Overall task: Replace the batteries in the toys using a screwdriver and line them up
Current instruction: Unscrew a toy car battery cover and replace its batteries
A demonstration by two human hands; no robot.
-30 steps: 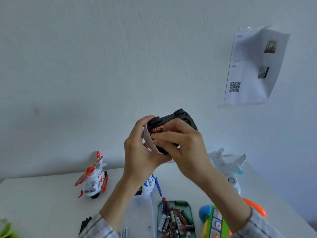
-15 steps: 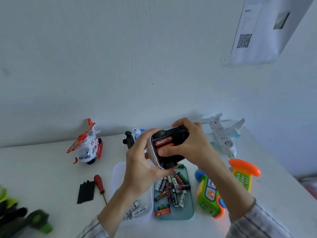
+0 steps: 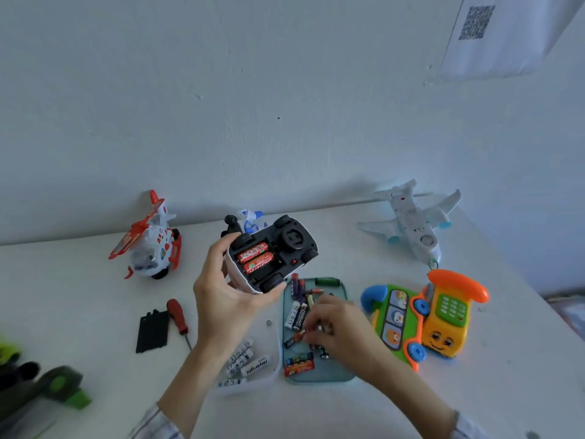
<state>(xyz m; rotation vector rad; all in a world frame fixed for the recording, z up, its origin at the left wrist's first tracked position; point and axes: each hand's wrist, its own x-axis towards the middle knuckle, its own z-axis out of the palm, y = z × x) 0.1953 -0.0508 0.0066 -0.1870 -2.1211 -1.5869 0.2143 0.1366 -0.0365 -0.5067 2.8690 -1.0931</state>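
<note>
My left hand (image 3: 221,293) grips a white toy car (image 3: 272,253) turned belly-up above the table. Its black underside shows an uncovered battery bay with two red batteries (image 3: 254,257) inside. My right hand (image 3: 342,324) reaches down into the teal tray (image 3: 332,373) of mixed batteries, its fingers curled among them and pinching a battery (image 3: 323,327). A red-handled screwdriver (image 3: 178,316) lies on the table left of my left arm, beside the black battery cover (image 3: 152,330). A small screw (image 3: 269,322) lies by the tray's left edge.
A red-and-white toy helicopter (image 3: 148,245) stands at the back left, a white toy plane (image 3: 411,221) at the back right. A green-and-orange phone toy (image 3: 427,315) sits right of the tray. White batteries lie in a clear tray (image 3: 275,372) under my left arm. Green-black toys (image 3: 41,381) lie at far left.
The view has tilted down onto the table. My right hand let go of the car and dropped into the battery tray. My left hand alone now holds the car, lower than before.
</note>
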